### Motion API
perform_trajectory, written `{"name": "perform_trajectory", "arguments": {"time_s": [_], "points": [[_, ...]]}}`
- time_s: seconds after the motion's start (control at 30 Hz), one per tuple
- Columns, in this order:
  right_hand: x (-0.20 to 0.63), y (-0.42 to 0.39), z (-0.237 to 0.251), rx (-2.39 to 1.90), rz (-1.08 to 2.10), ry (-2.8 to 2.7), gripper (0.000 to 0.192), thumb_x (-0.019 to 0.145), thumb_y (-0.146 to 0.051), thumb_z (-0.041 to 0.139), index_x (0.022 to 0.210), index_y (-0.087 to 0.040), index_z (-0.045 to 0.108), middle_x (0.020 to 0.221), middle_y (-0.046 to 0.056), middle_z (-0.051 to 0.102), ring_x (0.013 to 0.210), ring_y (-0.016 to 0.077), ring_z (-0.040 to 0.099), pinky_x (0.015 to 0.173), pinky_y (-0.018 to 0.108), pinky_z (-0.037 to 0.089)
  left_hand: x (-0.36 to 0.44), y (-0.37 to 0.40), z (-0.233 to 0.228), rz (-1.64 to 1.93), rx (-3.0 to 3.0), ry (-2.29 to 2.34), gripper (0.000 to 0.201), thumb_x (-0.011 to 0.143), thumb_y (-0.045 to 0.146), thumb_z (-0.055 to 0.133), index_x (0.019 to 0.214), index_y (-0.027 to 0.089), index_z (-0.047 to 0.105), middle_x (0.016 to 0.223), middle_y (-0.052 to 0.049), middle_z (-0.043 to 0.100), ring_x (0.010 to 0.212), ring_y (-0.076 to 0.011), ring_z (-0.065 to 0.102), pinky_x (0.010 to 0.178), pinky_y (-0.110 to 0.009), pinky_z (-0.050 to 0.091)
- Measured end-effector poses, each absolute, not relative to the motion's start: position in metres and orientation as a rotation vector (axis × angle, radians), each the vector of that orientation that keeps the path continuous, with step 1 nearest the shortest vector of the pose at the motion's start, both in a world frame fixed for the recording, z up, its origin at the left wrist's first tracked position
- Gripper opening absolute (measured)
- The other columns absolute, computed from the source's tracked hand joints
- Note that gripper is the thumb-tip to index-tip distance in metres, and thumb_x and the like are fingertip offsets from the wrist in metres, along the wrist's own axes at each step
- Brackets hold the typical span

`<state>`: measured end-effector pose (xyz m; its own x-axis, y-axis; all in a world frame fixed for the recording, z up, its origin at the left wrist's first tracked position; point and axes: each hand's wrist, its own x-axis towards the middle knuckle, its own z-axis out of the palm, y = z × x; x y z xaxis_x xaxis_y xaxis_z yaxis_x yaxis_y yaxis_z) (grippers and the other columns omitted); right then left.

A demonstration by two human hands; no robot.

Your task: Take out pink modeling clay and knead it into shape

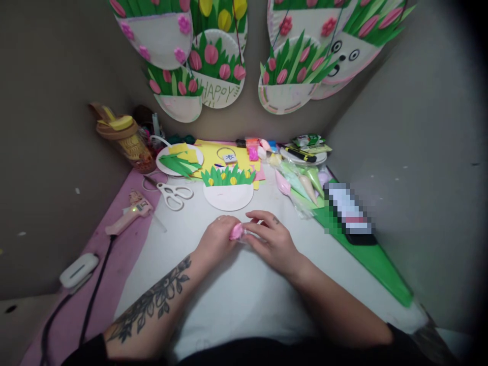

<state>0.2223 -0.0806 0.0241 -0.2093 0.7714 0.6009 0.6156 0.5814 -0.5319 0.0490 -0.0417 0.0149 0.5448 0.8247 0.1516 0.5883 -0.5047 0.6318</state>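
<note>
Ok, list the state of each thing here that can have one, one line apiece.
Left hand: closed on the pink lump
Right hand: fingers bent, at the clear wrap
Pink lump: partly in clear wrap
Tumbler: standing, lid on
Pink glue gun: lying down, indicator lit
White scissors: lying flat, blade opening unclear
Phone: lying down, screen lit
Black-and-yellow utility knife: lying down, blade unclear
Paper-plate craft: yellow flowers attached

1. Plate [209, 97] on the wall: "HAPPY", handwritten in capitals; the marks below the word are too unclear to read.
2. Tag [230, 158] on the ring: one dark character, too small to make out.
3. Phone [348, 208]: screen blurred, unreadable.
</note>
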Motion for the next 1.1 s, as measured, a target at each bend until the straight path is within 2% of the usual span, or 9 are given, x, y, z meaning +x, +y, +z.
{"name": "perform_trajectory", "arguments": {"time_s": [0.2,0.6,0.7,0.83,0.9,0.97,1.03,1.1], "points": [[0.222,-0.077,0.019,-1.192,0.272,-1.957,0.017,0.08,-0.026,0.066,0.097,-0.024,0.069,0.118,0.011,0.054,0.093,0.02,0.056,0.08,0.04,0.055,0.045,-0.042,0.014,0.539,2.343,1.157,0.007,0.081,0.023,0.061,0.079,0.018,0.065,0.081,-0.006,0.069,0.079,-0.0199,0.062,0.075,-0.03,0.045],[0.221,-0.075,0.015,-1.197,0.327,-2.0,0.019,0.081,-0.024,0.064,0.1,-0.023,0.065,0.126,0.012,0.052,0.097,0.0206,0.058,0.086,0.041,0.053,0.045,-0.041,0.025,0.431,2.199,1.053,0.013,0.08,0.018,0.056,0.088,0.016,0.066,0.09,-0.008,0.069,0.087,-0.0215,0.061,0.08,-0.033,0.045],[0.227,-0.073,0.017,-1.15,0.314,-1.97,0.019,0.082,-0.022,0.062,0.101,-0.023,0.065,0.125,0.012,0.054,0.1,0.0211,0.059,0.084,0.04,0.054,0.04,-0.038,0.033,0.487,1.963,0.889,0.026,0.078,0.029,0.062,0.101,0.017,0.063,0.1,-0.007,0.067,0.09,-0.0207,0.06,0.08,-0.031,0.045],[0.233,-0.072,0.021,-1.121,0.336,-1.918,0.022,0.084,-0.022,0.061,0.106,-0.025,0.065,0.113,0.01,0.06,0.099,0.0205,0.061,0.079,0.037,0.056,0.035,-0.036,0.037,0.555,1.68,0.726,0.038,0.088,0.037,0.051,0.12,0.018,0.055,0.117,-0.009,0.061,0.102,-0.0208,0.056,0.088,-0.031,0.042],[0.234,-0.072,0.023,-1.118,0.372,-1.893,0.022,0.085,-0.022,0.06,0.107,-0.026,0.064,0.106,0.008,0.064,0.097,0.0194,0.062,0.078,0.035,0.056,0.035,-0.037,0.035,0.568,1.567,0.696,0.042,0.09,0.04,0.047,0.126,0.018,0.05,0.11,-0.008,0.062,0.095,-0.0188,0.056,0.084,-0.031,0.043],[0.234,-0.073,0.024,-1.093,0.397,-1.881,0.022,0.087,-0.021,0.058,0.108,-0.026,0.064,0.102,0.007,0.065,0.096,0.0186,0.063,0.079,0.034,0.056,0.037,-0.039,0.031,0.596,1.456,0.711,0.04,0.091,0.043,0.045,0.122,0.019,0.05,0.091,-0.004,0.061,0.082,-0.0156,0.055,0.078,-0.029,0.043],[0.234,-0.074,0.024,-1.058,0.399,-1.892,0.026,0.086,-0.024,0.06,0.111,-0.025,0.062,0.107,0.009,0.064,0.099,0.0201,0.062,0.079,0.035,0.056,0.039,-0.04,0.026,0.655,1.339,0.745,0.032,0.09,0.046,0.045,0.106,0.02,0.054,0.077,0.0,0.056,0.072,-0.0133,0.051,0.072,-0.028,0.041],[0.233,-0.077,0.023,-1.037,0.336,-1.9,0.032,0.082,-0.028,0.065,0.114,-0.024,0.061,0.114,0.011,0.06,0.103,0.0223,0.059,0.078,0.036,0.056,0.042,-0.042,0.023,0.704,1.234,0.752,0.029,0.087,0.049,0.05,0.091,0.02,0.053,0.072,0.001,0.053,0.068,-0.0125,0.049,0.069,-0.028,0.04]]}}
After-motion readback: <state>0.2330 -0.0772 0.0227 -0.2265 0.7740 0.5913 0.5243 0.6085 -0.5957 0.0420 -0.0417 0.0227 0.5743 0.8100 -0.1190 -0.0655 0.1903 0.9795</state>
